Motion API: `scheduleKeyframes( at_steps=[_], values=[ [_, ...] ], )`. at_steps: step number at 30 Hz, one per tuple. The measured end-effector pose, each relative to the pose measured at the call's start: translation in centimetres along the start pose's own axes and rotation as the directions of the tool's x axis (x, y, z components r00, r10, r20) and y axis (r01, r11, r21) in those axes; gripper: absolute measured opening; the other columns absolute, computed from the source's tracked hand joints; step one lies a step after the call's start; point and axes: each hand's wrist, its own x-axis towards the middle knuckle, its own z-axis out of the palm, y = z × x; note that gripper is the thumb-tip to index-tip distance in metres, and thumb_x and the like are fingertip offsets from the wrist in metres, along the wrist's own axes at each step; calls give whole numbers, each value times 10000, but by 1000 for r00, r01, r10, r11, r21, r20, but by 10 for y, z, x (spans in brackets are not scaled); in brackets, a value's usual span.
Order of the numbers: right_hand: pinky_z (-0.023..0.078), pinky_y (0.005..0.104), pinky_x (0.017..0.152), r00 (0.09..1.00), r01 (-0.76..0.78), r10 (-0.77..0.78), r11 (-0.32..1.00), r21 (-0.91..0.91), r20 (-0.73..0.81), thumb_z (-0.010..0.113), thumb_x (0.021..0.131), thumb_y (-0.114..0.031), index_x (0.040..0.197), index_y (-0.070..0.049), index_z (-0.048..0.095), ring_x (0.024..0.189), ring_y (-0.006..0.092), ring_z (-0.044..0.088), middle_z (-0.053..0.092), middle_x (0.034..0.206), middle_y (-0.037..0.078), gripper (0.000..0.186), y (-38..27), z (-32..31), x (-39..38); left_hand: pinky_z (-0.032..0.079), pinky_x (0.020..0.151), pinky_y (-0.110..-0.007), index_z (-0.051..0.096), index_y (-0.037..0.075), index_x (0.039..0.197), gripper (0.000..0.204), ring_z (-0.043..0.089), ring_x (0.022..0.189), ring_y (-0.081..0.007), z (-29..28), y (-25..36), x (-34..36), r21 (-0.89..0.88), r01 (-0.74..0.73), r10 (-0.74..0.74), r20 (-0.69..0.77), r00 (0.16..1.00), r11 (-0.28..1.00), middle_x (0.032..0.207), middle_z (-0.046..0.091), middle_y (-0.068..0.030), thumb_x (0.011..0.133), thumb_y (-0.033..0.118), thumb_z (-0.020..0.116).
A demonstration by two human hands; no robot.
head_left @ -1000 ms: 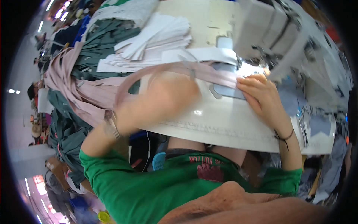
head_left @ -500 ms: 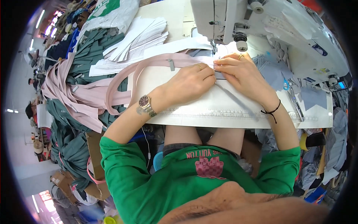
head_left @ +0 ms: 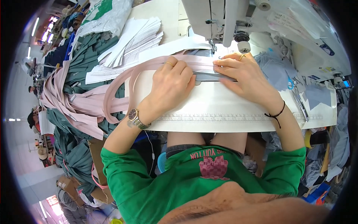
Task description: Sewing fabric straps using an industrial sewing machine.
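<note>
My left hand is closed over a long pink zipper tape, its fingers curled on the tape left of the needle. Fingertips of my right hand press the tape's right end just in front of the presser foot; the thumb is blurred. Between the hands, a narrow grey fabric strip lies along the tape's near edge. Part of the tape under both hands is hidden. Its tail loops left toward a bundle of pink zipper tapes.
The sewing machine stands at the back. White strips and dark green strips lie left. At right are grey fabric pieces, tweezers and blue-handled snips. A printed ruler runs along the front edge.
My left hand has moved left along the tape, away from the right hand. The grey strip, slanting toward me before, now lies along the tape. My right hand stays near the needle.
</note>
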Motion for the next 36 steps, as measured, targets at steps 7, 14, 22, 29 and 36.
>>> scheduleKeyframes(
  at_steps=[7, 14, 22, 29, 36],
  values=[
    [455, 385, 882, 997, 29, -29, 1000, -5, -69, 696, 873, -125, 1084, -83, 747, 1120, 217, 620, 710, 1185, 15, 222, 6, 9, -2, 499, 788, -368, 641, 60, 836, 192, 597, 884, -243, 11, 15, 27, -74, -64, 54, -134, 989, 995, 893, 642, -49, 706, 99, 777],
    [474, 371, 856, 997, 15, -13, 1000, 23, -74, 717, 855, -125, 1035, -79, 755, 1113, 208, 631, 717, 1156, 4, 190, 2, 7, 0, 464, 821, -405, 645, 57, 809, 84, 600, 902, -268, 17, -6, 16, -159, -14, 26, 70, 997, 987, 855, 647, -61, 773, 103, 706],
    [490, 356, 824, 991, 41, -39, 999, 11, -126, 735, 840, -127, 1032, -82, 759, 1080, 200, 647, 724, 1137, -4, 198, 8, 12, 1, 463, 822, -390, 680, 66, 834, 65, 595, 894, -274, 24, 7, 23, -303, -10, 1, -31, 1000, 953, 842, 643, -64, 786, 89, 718],
    [496, 357, 833, 993, 42, -40, 999, 18, -108, 734, 845, -131, 1037, -80, 761, 1080, 210, 645, 727, 1133, 7, 200, 8, 11, 0, 470, 843, -390, 711, 56, 860, 75, 574, 889, -270, 27, 4, 17, -374, 24, -36, -24, 999, 927, 866, 650, -68, 785, 55, 711],
    [496, 356, 812, 989, 44, -41, 999, 19, -139, 725, 854, -127, 1032, -81, 759, 1073, 207, 650, 729, 1123, 5, 187, 6, 12, 1, 473, 845, -393, 710, 39, 865, 79, 570, 897, -275, 30, 5, 18, -349, 16, -28, -30, 999, 937, 881, 653, -78, 786, 45, 707]
  ],
)
